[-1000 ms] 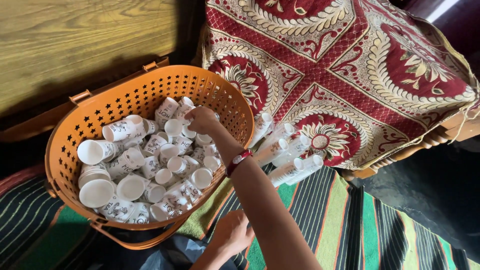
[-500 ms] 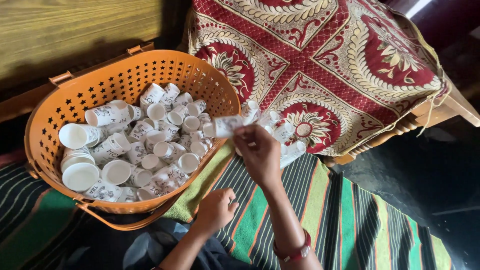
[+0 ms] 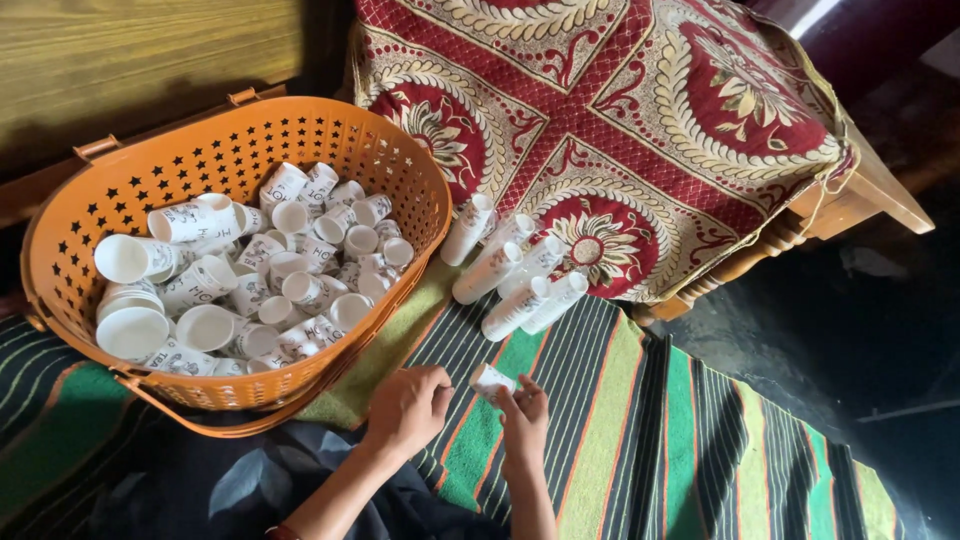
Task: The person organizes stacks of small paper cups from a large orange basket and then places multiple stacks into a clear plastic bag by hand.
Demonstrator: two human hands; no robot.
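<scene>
My right hand [image 3: 525, 420] pinches a small white printed paper cup [image 3: 490, 380] just above the green and black striped mat [image 3: 620, 430]. Beside it, my left hand [image 3: 405, 405] rests on the mat with its fingers curled, its fingertips close to the cup; I cannot tell whether they touch it. An orange perforated plastic basket [image 3: 400, 165] to the upper left holds several loose white cups [image 3: 290, 270] of the same kind. Several stacks of nested cups [image 3: 510, 275] lie on the mat between the basket and my hands.
A bench or low table [image 3: 880, 190] draped in a red and cream patterned cloth [image 3: 640, 110] stands behind the stacks. A wooden wall [image 3: 140, 60] rises behind the basket. To the right lies dark floor [image 3: 850, 330].
My right hand took a cup out of the basket and brought it down toward me, over the mat. My left hand rose to meet it.
</scene>
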